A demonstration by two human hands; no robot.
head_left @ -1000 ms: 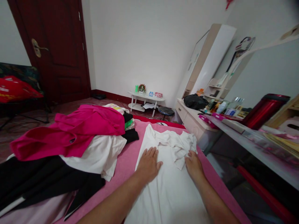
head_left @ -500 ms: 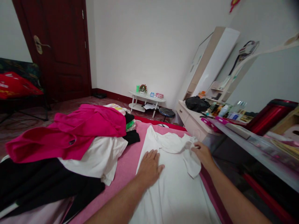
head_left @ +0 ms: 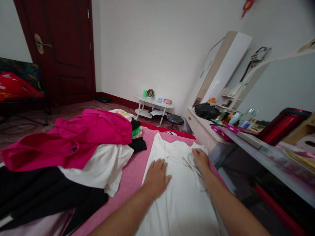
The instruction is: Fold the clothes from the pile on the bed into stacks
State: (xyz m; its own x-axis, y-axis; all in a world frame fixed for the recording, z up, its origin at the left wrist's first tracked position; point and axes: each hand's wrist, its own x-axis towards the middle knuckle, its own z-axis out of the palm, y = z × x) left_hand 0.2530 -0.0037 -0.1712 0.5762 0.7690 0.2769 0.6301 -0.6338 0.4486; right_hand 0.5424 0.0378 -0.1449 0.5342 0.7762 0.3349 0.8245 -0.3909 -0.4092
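Observation:
A white shirt (head_left: pixel 187 196) lies lengthwise on the pink bedding, its far part folded and bunched. My left hand (head_left: pixel 157 176) rests flat on the shirt's left side, palm down and fingers spread. At the far right of the shirt, my right hand (head_left: pixel 201 159) is closed, with curled fingers gripping the white fabric. Loose folds of the cloth lie just below and left of that hand. My right fingertips are partly hidden.
On the left lies a heap of clothes with a bright pink garment (head_left: pixel 98 131), a white one (head_left: pixel 103 164) and black trousers (head_left: pixel 49 186). Along the right stand a dresser (head_left: pixel 194 121) with bottles and a glass-topped table (head_left: pixel 261 154) bearing a red flask (head_left: pixel 283 126).
My right hand has moved left across the shirt, carrying its right edge inward over the body of the cloth. My left hand has stayed in place.

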